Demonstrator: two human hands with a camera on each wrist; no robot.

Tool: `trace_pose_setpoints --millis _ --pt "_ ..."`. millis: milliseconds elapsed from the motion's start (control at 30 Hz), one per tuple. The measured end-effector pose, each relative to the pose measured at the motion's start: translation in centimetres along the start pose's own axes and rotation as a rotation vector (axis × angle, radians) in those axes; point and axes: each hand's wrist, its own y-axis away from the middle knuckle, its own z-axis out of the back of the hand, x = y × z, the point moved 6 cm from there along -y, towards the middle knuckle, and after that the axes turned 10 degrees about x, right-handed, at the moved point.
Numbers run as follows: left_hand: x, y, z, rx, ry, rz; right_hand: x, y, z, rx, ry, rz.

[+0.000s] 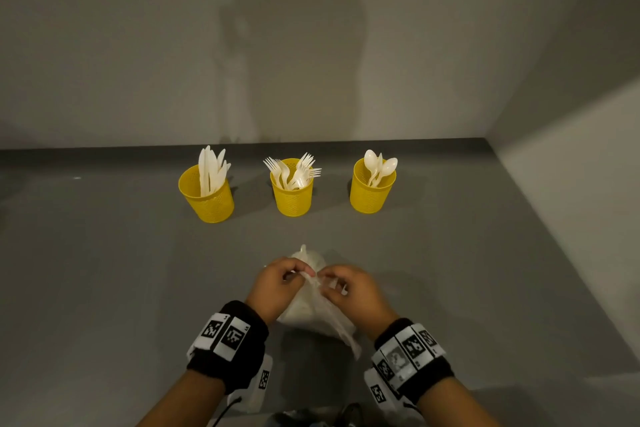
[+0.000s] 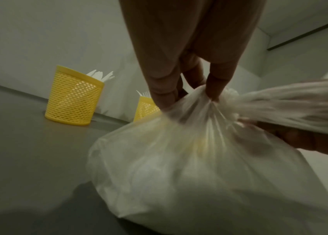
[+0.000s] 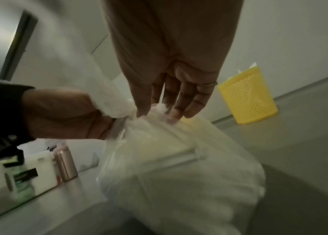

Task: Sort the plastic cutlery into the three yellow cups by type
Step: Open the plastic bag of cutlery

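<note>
I have both hands, left [image 1: 277,282] and right [image 1: 349,289], pinching the bag's [image 1: 313,314] knotted neck to open it, before the fork cup [image 1: 292,198].

Head view looks down from above, facing wall; wrist views sit close along fingers; all share plastic bag [image 1: 313,308].

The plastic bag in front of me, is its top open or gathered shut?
Gathered shut: the plastic bag has its neck bunched tight, pinched by the left hand and right hand.
</note>
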Motion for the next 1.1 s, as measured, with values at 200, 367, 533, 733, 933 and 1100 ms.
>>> trace_pose_setpoints --millis 200,367,533,733,933,1100 --pt "1.1 0.8 2.7 -0.154 0.093 0.060 -3.1 1.0 6.2 -0.336 -0.070 -0.093" --pt "1.7 1.8 3.8 -0.044 -0.029 0.041 -5.4 2.3 8.4 -0.358 -0.038 -0.279" --pt "-0.7 2.4 1.5 0.023 -0.446 0.088 -0.9 2.2 4.0 -0.237 0.011 -0.120" --pt "0.7 1.3 -0.2 0.204 -0.631 0.295 -2.1 1.4 2.2 -0.152 0.127 -0.269" --pt "1.3 1.5 2.7 -0.203 0.771 0.289 -5.1 2.2 3.8 -0.295 -0.069 -0.456" --pt "2.0 1.6 2.1 -0.152 1.338 0.345 -4.9 2.7 4.1 -0.282 -0.572 -0.522"
